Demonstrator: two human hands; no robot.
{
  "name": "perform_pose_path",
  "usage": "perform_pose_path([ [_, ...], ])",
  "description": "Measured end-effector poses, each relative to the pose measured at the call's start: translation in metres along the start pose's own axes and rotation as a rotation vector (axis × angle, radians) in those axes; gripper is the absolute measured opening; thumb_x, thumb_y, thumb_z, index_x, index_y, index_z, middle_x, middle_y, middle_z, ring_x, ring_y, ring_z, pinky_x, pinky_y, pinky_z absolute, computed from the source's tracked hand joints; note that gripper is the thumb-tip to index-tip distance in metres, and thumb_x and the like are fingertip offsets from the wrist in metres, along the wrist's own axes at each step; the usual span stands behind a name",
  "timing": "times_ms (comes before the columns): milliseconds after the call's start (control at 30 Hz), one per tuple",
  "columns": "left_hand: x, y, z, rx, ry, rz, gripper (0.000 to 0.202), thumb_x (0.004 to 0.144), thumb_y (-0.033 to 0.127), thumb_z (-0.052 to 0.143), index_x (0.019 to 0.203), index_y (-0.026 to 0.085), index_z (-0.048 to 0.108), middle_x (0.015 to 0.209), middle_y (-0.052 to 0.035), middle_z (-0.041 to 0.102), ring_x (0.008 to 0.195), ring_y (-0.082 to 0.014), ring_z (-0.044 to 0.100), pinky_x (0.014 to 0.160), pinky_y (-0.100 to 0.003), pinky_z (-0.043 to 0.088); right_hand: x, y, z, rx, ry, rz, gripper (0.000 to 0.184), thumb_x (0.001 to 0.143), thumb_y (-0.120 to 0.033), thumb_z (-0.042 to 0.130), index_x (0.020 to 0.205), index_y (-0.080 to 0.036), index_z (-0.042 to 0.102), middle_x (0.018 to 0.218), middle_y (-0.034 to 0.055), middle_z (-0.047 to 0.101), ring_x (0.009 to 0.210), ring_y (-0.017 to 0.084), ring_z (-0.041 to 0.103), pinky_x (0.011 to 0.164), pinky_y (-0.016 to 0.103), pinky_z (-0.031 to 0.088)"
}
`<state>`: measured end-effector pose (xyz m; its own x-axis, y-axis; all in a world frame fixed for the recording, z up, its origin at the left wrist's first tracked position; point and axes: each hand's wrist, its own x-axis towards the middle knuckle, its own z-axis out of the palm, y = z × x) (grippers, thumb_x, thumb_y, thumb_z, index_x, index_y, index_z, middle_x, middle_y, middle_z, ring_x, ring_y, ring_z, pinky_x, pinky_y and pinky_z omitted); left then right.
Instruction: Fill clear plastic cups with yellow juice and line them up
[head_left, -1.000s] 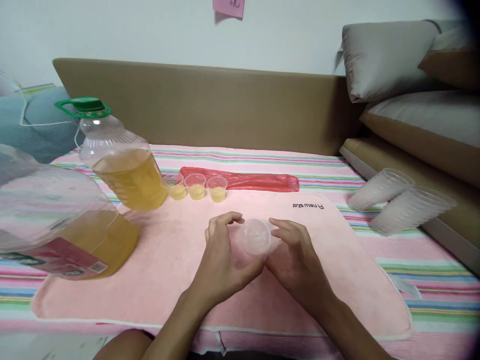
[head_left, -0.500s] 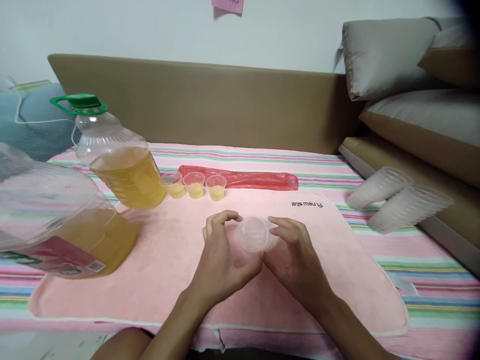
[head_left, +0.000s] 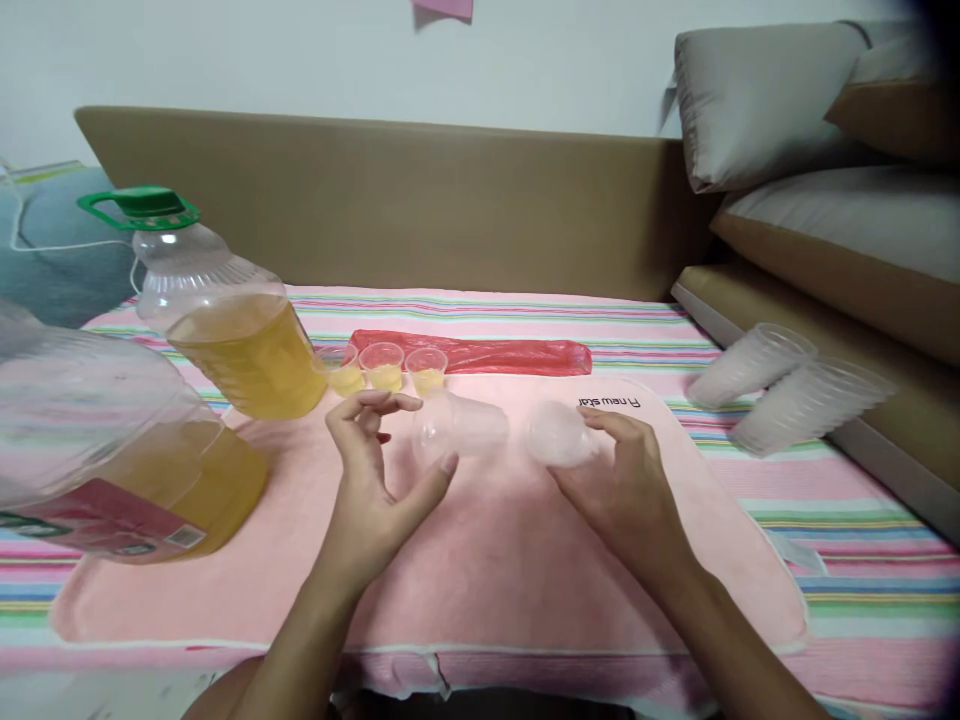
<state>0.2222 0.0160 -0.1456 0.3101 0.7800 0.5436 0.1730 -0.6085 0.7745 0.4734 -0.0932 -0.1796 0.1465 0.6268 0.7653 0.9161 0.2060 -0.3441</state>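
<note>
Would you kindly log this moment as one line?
left hand: holds clear cup, sideways | right hand: holds another clear cup | beyond left hand: three part-filled cups | right side: two cup stacks

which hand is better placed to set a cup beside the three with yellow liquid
Probably the left hand: the clear cup it holds is closer to the three cups, while the right hand holds another cup farther right.

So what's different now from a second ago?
The left hand moved left with one clear cup, and the right hand moved right with a second cup; both were together between the hands before. The three small cups of yellow liquid, the two bottles and the cup stacks stayed put.
</note>
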Motion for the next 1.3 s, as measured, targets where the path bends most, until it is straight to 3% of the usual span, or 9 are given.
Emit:
perform_pose_path([
  [100, 0.004, -0.003, -0.012, 0.085, -0.023, 0.006, 0.063, 0.088, 0.038, 0.075, 0.132, 0.033, 0.03, 0.133, -0.0072, 0.053, 0.134, -0.0293, 0.053, 0.106, -0.051, 0.041, 0.003, 0.011, -0.007, -0.054, 0.043, 0.095, 0.048, 0.099, -0.043, 0.07, 0.138, -0.023, 0.05, 0.131, 0.0129, 0.061, 0.121, 0.036, 0.057, 0.098, 0.058, 0.053],
  [233, 0.0, 0.0, -0.015, 0.226, -0.159, 0.049, 0.071, 0.085, 0.038, 0.08, 0.136, 0.034, 0.031, 0.136, -0.0082, 0.048, 0.134, -0.0315, 0.053, 0.114, -0.059, 0.04, 0.002, 0.021, -0.013, -0.072, 0.081, 0.212, 0.059, 0.093, -0.054, 0.074, 0.137, -0.023, 0.05, 0.134, 0.0141, 0.059, 0.121, 0.039, 0.058, 0.096, 0.058, 0.053],
  [433, -0.008, 0.007, -0.017, 0.34, -0.396, -0.033, 0.072, 0.084, 0.047, 0.08, 0.14, 0.033, 0.037, 0.139, -0.011, 0.049, 0.131, -0.0377, 0.053, 0.107, -0.065, 0.048, 0.001, 0.031, -0.017, -0.06, 0.107, 0.226, 0.067, 0.09, -0.059, 0.078, 0.136, -0.022, 0.048, 0.134, 0.0155, 0.056, 0.122, 0.039, 0.058, 0.1, 0.062, 0.052],
  [600, -0.011, 0.01, -0.02, 0.381, -0.52, -0.051, 0.08, 0.082, 0.046, 0.081, 0.146, 0.034, 0.034, 0.142, -0.0129, 0.051, 0.129, -0.0408, 0.052, 0.102, -0.067, 0.052, 0.001, 0.038, -0.026, -0.061, 0.148, 0.266, 0.075, 0.085, -0.064, 0.082, 0.136, -0.021, 0.047, 0.134, 0.0161, 0.055, 0.121, 0.039, 0.06, 0.1, 0.063, 0.054],
  [900, -0.012, 0.013, -0.01, 0.384, -0.564, -0.075, 0.077, 0.084, 0.047, 0.078, 0.146, 0.038, 0.034, 0.144, -0.0103, 0.05, 0.128, -0.0393, 0.05, 0.104, -0.066, 0.052, -0.005, 0.059, -0.067, -0.069, 0.31, 0.339, 0.083, 0.073, -0.059, 0.09, 0.131, -0.026, 0.04, 0.135, 0.013, 0.051, 0.116, 0.035, 0.064, 0.096, 0.058, 0.057],
  [1167, -0.01, 0.009, -0.007, 0.389, -0.562, -0.054, 0.072, 0.088, 0.053, 0.074, 0.146, 0.038, 0.033, 0.145, -0.0114, 0.049, 0.129, -0.0408, 0.05, 0.103, -0.068, 0.052, -0.034, 0.125, -0.127, -0.168, 0.594, 0.573, 0.102, 0.044, -0.059, 0.098, 0.117, -0.031, 0.032, 0.127, 0.0142, 0.052, 0.109, 0.033, 0.063, 0.087, 0.055, 0.056],
  [1300, -0.011, 0.003, -0.007, 0.407, -0.555, -0.036, 0.073, 0.089, 0.056, 0.072, 0.147, 0.038, 0.032, 0.147, -0.0117, 0.047, 0.13, -0.0414, 0.05, 0.103, -0.068, 0.051, -0.048, 0.154, -0.148, -0.246, 0.699, 0.732, 0.108, 0.034, -0.063, 0.099, 0.111, -0.032, 0.03, 0.12, 0.013, 0.052, 0.105, 0.035, 0.06, 0.083, 0.055, 0.053],
])
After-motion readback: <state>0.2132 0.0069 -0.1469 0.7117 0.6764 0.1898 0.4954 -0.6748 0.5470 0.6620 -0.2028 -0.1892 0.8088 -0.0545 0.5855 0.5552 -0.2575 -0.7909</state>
